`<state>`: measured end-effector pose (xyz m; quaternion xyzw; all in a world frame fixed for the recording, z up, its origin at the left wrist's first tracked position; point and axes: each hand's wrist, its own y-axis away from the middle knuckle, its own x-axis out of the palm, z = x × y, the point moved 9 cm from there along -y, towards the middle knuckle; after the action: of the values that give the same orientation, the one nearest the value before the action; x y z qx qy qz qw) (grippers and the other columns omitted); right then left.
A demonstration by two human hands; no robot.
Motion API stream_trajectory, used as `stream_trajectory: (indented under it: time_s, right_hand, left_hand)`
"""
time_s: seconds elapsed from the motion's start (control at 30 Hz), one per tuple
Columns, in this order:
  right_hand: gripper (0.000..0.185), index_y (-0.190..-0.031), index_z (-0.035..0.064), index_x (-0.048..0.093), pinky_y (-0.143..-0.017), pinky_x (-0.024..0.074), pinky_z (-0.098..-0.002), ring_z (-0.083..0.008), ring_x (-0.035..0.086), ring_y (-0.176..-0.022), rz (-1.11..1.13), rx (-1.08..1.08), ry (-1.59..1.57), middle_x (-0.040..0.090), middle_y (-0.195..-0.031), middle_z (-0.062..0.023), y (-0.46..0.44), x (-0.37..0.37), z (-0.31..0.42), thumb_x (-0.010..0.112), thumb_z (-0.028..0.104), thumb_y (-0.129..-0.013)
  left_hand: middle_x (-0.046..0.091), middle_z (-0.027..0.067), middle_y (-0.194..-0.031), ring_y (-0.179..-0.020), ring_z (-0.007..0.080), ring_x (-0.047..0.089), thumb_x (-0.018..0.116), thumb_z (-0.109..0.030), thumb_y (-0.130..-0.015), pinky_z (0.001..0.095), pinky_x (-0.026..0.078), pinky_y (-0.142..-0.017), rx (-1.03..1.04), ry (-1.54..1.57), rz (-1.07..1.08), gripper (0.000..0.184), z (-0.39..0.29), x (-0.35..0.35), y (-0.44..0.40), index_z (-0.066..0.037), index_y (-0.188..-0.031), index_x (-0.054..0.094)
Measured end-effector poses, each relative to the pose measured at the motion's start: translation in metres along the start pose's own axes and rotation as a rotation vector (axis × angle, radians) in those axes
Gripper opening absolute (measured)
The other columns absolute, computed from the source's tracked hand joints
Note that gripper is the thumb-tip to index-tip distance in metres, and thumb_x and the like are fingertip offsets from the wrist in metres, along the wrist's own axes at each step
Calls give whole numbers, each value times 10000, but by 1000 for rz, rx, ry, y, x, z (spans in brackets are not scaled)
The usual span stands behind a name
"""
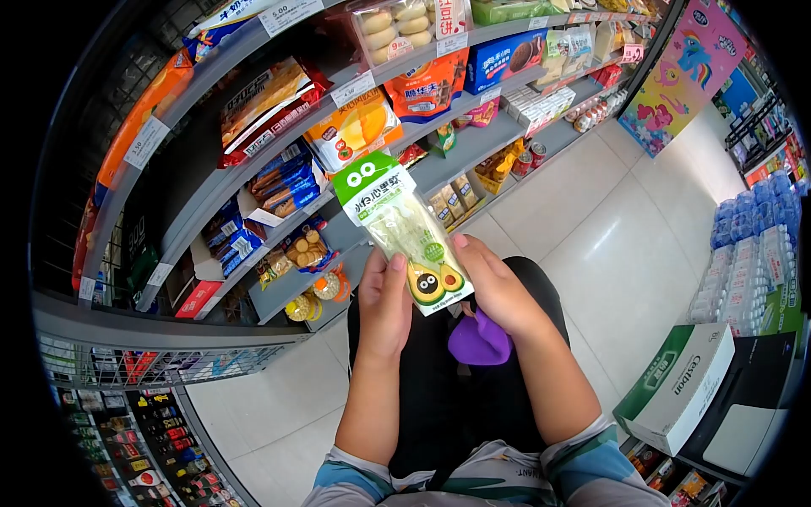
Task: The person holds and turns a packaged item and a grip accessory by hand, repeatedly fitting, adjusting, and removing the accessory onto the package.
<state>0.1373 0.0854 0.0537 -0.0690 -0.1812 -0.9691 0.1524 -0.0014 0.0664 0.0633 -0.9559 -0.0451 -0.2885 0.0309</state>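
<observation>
A green and white snack packet (404, 228) with an avocado picture is held up between both hands, its top tilted to the left. My left hand (386, 291) grips its left edge, thumb on the front. On the right edge, my right hand (490, 283) pinches the packet with the thumb at the side. A purple cloth-like item (479, 340) hangs just below my right hand; how it is attached is hidden. Beyond the packet's top is an orange and white snack bag (353, 128) on the shelf.
Shelves (338, 106) of packaged snacks curve across the left and top. A wire basket rack (169, 359) stands at lower left. On the right are bottled water packs (743, 270) and a green and white carton (676, 389). Tiled floor (583, 228) lies between.
</observation>
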Motion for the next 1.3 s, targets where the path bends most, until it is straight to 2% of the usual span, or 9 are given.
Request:
stream_trajectory:
  time_s: [0.1, 0.3, 0.67, 0.77, 0.87, 0.93, 0.97, 1.13, 1.3]
  right_hand:
    - [614, -1233, 5, 612, -655, 459, -248, -112, 565, -756, -42, -27, 57, 641, -892, -54, 3, -4, 4, 449, 564, -1037]
    - [582, -1282, -19, 589, -920, 471, -294, -167, 607, -1030, -70, -122, 227, 680, -1105, -136, 6, -2, 16, 640, 474, -975]
    - [546, -1268, -29, 594, -875, 487, -292, -162, 626, -990, -45, -128, 229, 690, -1080, -135, 9, 0, 19, 660, 425, -972]
    - [552, -1233, -37, 619, -872, 487, -292, -168, 634, -973, 9, -30, 155, 696, -1036, -135, 8, -1, 12, 642, 453, -978]
    - [557, -1204, -44, 637, -862, 493, -299, -170, 640, -951, 19, -77, 192, 701, -1005, -134, 8, -1, 11, 629, 467, -983]
    - [553, -1206, -41, 639, -860, 497, -304, -169, 641, -949, 40, -73, 224, 702, -999, -137, 11, 0, 13, 630, 464, -983]
    - [549, -1208, -39, 641, -858, 500, -309, -168, 642, -947, 61, -69, 257, 704, -993, -140, 13, 2, 13, 631, 462, -983]
    - [530, -1202, -20, 653, -863, 506, -316, -183, 656, -948, 90, -252, 308, 703, -963, -147, 11, 7, 10, 616, 465, -992]
    - [496, -1226, -2, 640, -830, 517, -309, -197, 687, -910, 32, -252, 309, 706, -980, -161, 13, 6, 20, 575, 445, -1020]
  left_hand:
    - [587, 87, -1340, -1244, 154, 550, 551, -248, -1058, 332, 410, -1079, 8, 10, -20, 416, -3, 1, -1, 5, -1382, 488]
    - [582, 88, -1341, -1242, 152, 549, 563, -206, -1049, 328, 412, -1078, 31, 17, -29, 411, 0, -2, -3, 3, -1392, 473]
    - [585, 94, -1320, -1195, 143, 569, 660, -55, -968, 295, 441, -1034, 47, -64, -29, 522, 2, -2, -3, -1, -1430, 422]
    - [579, 92, -1338, -1207, 148, 567, 651, -101, -986, 305, 433, -1046, 21, -29, 34, 509, 7, -9, -4, -8, -1432, 423]
    - [577, 109, -1350, -1222, 177, 570, 569, -279, -1046, 336, 425, -1067, 94, -22, 27, 493, 0, -6, -4, -13, -1434, 420]
    - [576, 128, -1355, -1232, 217, 574, 448, -460, -1069, 373, 415, -1091, 42, 94, -32, 582, 4, -8, -5, -13, -1440, 410]
    - [534, 224, -1419, -1300, 354, 546, 248, -670, -1029, 468, 425, -1110, 18, -65, -6, 816, 9, -10, -6, -26, -1520, 349]
    - [577, 200, -1359, -1246, 346, 586, 250, -687, -1018, 505, 457, -1083, 4, -38, -3, 819, 14, -17, -4, -40, -1505, 370]
    - [622, 135, -1259, -1138, 263, 628, 281, -634, -1046, 433, 518, -984, -79, 118, -109, 722, 14, -25, -3, -53, -1443, 441]
